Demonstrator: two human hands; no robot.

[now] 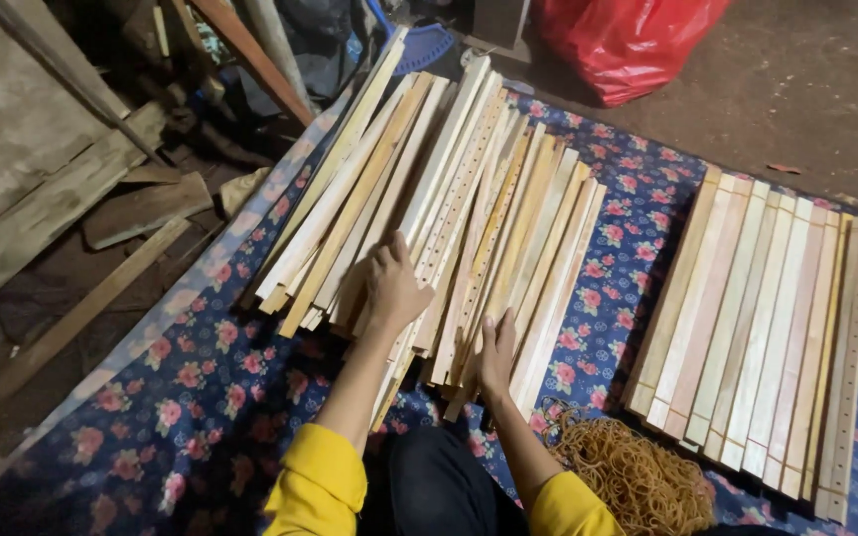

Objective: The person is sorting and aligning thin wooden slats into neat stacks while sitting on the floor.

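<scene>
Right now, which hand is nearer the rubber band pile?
Right. The right hand rests on the slat pile's near ends, just above the rubber band pile. The left hand lies farther left on the slats.

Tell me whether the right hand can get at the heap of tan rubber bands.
Probably yes: the right hand rests on the wooden slats, and the rubber bands lie uncovered just beside that forearm.
</scene>
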